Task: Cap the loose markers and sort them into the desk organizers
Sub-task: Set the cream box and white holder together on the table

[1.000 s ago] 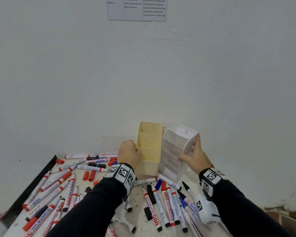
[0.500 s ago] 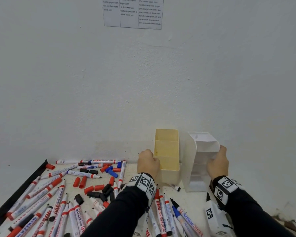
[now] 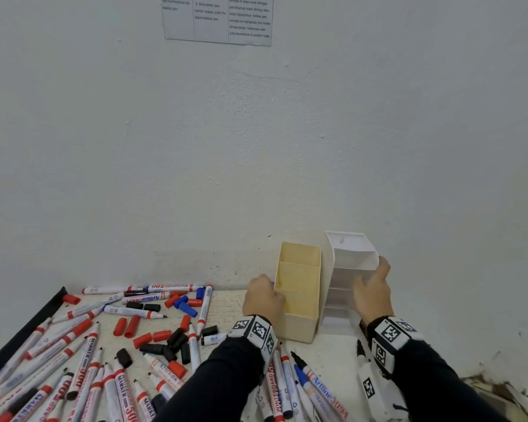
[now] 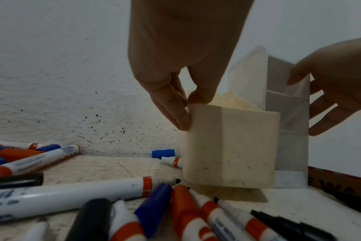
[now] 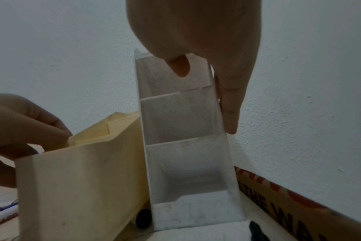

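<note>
The yellow organizer (image 3: 299, 287) and the white stepped organizer (image 3: 349, 263) stand side by side against the wall, both without markers. My left hand (image 3: 272, 295) pinches the yellow one's left wall (image 4: 231, 146), thumb inside and fingers (image 4: 175, 114) outside. My right hand (image 3: 369, 278) grips the white one's right wall (image 5: 183, 163), with the thumb inside and fingers (image 5: 229, 106) outside. Several uncapped markers (image 3: 86, 360) lie over the table's left and front. Loose red, black and blue caps (image 3: 165, 339) lie among them.
The wall stands directly behind the organizers. A black cap (image 5: 143, 218) lies at the foot between the two organizers. A printed cardboard strip (image 5: 299, 203) runs along the table's right side. The table's black edge (image 3: 28, 330) is at the left.
Both organizers have moved right and back to the wall. The white one, tilted and held up a second ago, now stands upright beside the yellow one. Both hands kept their hold.
</note>
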### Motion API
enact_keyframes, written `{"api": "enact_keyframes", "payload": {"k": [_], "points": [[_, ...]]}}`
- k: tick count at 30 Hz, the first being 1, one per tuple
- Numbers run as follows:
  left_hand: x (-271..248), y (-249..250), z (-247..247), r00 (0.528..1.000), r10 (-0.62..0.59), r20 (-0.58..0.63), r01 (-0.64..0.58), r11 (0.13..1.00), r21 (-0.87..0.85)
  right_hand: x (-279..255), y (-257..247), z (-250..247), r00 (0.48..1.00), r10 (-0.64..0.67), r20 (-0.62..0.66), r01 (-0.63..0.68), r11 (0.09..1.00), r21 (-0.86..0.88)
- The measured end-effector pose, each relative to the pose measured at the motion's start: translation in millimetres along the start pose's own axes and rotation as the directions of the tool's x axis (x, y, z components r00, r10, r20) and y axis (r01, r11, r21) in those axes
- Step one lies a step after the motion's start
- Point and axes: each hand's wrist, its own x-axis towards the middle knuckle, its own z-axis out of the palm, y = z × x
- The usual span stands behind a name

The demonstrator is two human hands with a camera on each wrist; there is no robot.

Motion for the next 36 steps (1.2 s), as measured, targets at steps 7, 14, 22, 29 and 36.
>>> {"api": "enact_keyframes", "payload": {"k": [7, 14, 22, 29, 36], "points": [[6.5, 2.6, -0.4, 0.995, 0.035, 0.098, -0.051, 0.986, 0.161, -2.0, 0.7, 2.5, 0.999, -0.004, -0.036, 0.001, 0.996, -0.085], [3.0, -13.7, -30.0, 0.999, 0.054, 0.002, -0.054, 0.988, 0.147, -3.3, -3.0, 16.3, 0.998, -0.038, -0.042, 0.033, 0.994, -0.103], [5.9, -30.6, -62.4, 0.989, 0.044, -0.138, -0.031, 0.995, 0.092, -19.9, -12.5, 38.3, 0.981, -0.153, 0.119, 0.173, 0.968, -0.18], [7.3, -18.7, -46.6, 0.992, 0.036, -0.125, -0.031, 0.999, 0.044, -20.4, -4.8, 16.2, 0.99, -0.12, 0.077, 0.132, 0.976, -0.172], [10.0, 6.8, -5.1, 1.0, 0.012, -0.027, -0.011, 1.0, 0.027, 2.0, 2.4, -3.9, 0.998, -0.051, -0.042, 0.046, 0.993, -0.113]]}}
